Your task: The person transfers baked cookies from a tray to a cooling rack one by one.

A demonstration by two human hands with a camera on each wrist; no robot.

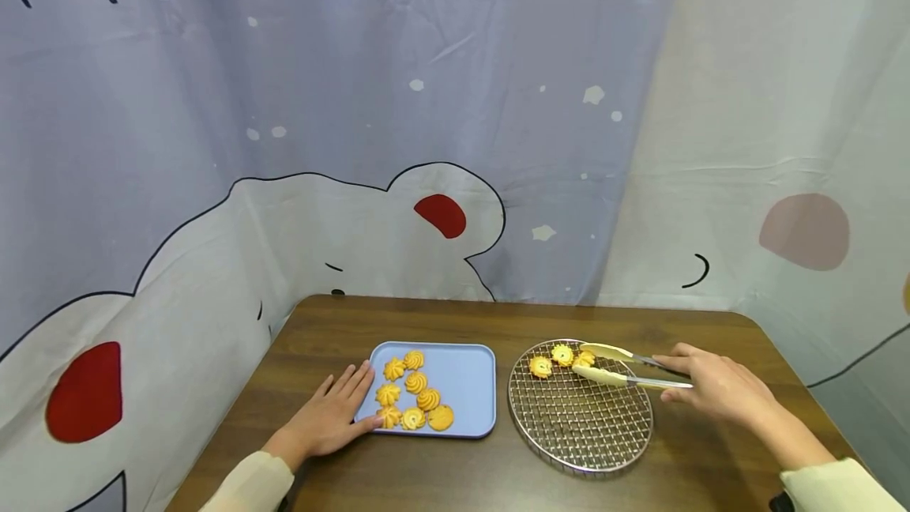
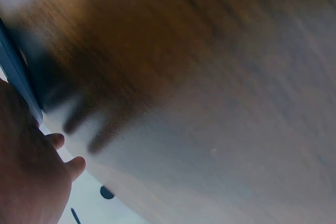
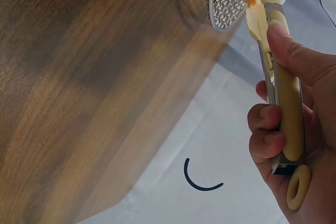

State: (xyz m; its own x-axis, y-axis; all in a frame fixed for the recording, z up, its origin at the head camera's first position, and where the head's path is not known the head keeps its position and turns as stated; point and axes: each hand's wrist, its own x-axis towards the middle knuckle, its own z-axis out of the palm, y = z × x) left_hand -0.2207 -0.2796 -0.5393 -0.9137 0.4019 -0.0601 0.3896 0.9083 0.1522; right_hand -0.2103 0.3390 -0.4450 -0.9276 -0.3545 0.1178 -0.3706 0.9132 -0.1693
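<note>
My right hand [image 1: 718, 385] grips yellow-and-silver tongs [image 1: 643, 382], its fingers curled round the handle [image 3: 290, 108] in the right wrist view. The two pale tong tips reach over the round wire rack [image 1: 583, 425], one on each side of a swirled cookie [image 1: 585, 359]; whether they touch it I cannot tell. Two more cookies [image 1: 550, 360] lie beside it on the rack. My left hand [image 1: 334, 413] rests with straight fingers against the left edge of a blue tray [image 1: 469, 385]. Several golden cookies [image 1: 415, 382] lie on the tray's left half.
Tray and rack stand side by side on a brown wooden table [image 1: 419, 468], a narrow gap between them. Behind the table hangs a printed curtain [image 1: 554, 204]. A dark cable [image 1: 856, 358] runs along the right side.
</note>
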